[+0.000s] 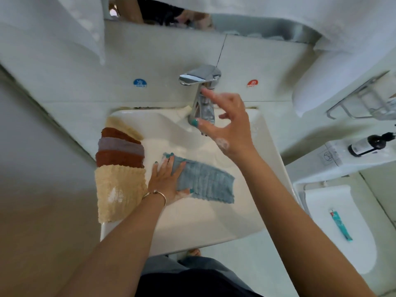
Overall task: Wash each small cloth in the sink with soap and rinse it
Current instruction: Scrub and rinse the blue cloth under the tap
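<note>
A row of small cloths [120, 166] hangs over the left rim of the white sink [192, 232] — cream, brown, purple, brown, then a big cream one at the near end, just left of the left hand [166, 179]. That hand lies in the bowl with its fingers mostly straight and its thumb tucked over the near edge of the blue cloth [205, 181], pressing the cloth's left end down on the sink floor. The rest of the blue cloth spreads out flat to the right of the hand, and some foam shows by the thumb. Past the cloth's right edge the bowl is bare white, with room up to the right rim. Higher up, the right hand [229, 129] is in the air with its fingers spread loose, holding nothing; it sits right in front of the shiny tap [201, 91], and one fingertip is near the handle. A patch of foam is on this hand. Far right of it, off the sink, a dark bottle [368, 144] stands on a shelf and a teal tube [340, 226] lies on a white lid.
</note>
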### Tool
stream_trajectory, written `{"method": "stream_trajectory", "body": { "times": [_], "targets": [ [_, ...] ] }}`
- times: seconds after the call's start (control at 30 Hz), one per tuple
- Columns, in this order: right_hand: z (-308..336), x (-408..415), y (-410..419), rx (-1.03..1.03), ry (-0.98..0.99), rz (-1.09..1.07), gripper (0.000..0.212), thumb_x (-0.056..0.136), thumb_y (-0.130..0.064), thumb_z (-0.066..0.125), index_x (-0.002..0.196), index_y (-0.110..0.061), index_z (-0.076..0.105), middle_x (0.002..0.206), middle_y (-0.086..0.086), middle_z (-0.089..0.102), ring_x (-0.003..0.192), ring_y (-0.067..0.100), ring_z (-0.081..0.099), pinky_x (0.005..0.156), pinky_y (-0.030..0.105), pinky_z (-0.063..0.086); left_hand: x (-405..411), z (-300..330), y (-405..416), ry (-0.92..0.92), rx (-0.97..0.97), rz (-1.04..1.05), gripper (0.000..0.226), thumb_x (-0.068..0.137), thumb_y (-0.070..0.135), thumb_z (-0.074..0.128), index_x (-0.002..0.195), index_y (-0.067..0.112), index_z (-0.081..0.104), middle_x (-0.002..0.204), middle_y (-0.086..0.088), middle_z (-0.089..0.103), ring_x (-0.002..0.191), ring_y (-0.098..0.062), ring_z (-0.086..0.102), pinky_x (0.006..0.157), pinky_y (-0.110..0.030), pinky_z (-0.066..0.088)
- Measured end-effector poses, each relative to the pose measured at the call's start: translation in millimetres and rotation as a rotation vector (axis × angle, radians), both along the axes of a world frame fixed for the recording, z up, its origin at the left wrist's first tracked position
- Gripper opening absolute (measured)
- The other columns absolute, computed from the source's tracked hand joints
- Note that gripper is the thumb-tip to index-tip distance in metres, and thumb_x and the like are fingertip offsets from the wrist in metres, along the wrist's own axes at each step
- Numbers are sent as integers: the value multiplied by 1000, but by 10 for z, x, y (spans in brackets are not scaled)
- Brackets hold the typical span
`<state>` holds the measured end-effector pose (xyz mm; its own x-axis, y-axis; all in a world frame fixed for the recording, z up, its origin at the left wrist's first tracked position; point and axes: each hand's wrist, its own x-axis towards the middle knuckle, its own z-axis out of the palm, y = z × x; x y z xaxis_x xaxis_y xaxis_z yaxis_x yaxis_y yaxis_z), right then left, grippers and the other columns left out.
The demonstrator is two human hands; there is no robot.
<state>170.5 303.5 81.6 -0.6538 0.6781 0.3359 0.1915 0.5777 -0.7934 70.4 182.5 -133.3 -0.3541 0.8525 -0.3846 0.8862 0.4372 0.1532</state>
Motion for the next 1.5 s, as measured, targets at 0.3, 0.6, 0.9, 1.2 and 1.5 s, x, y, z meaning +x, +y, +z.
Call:
{"method": "stream_trajectory", "body": {
  "times": [0.3, 0.6, 0.9, 1.2, 1.5],
  "targets": [
    [330, -878, 626, 134, -255, 227, 22, 58, -43, 86, 70, -49, 68, 74, -28, 67, 76, 0, 64, 86, 40, 53, -14, -63, 3, -7, 10, 6, 97, 82, 81, 34, 150, 36, -18, 159, -8, -26, 147, -27, -22, 118, -51, -11],
    [342, -867, 675, -99, -169, 317, 23, 48, -44, 87, 67, -44, 73, 74, -19, 69, 78, 4, 65, 86, 35, 54, -19, -65, -5, -4, 21, -9, 101, 71, 88, 15, 149, 36, -20, 158, -8, -27, 147, -28, -20, 117, -51, -12],
    [416, -822, 694, -243, -137, 338, 25, 64, -4, 87, 79, -19, 74, 69, -17, 66, 72, -2, 61, 72, 17, 47, -12, -6, -4, -28, 16, -15, 107, 59, 88, 1, 149, 35, -22, 158, -8, -28, 147, -27, -22, 117, -50, -14],
    [457, -798, 683, -259, -121, 358, 26, 68, 5, 82, 87, -10, 72, 78, -5, 64, 73, -1, 62, 74, 17, 50, -8, 29, -1, -10, -25, -26, 105, 67, 90, 11, 149, 34, -23, 158, -9, -28, 146, -28, -22, 118, -51, -12],
    [477, -788, 688, -269, -130, 363, 25, 69, 6, 80, 84, -12, 71, 82, -3, 64, 75, -1, 63, 75, 17, 51, 2, 65, -10, -19, -29, -9, 97, 83, 79, 33, 150, 34, -21, 158, -8, -29, 146, -27, -23, 118, -51, -11]
  ]
}}
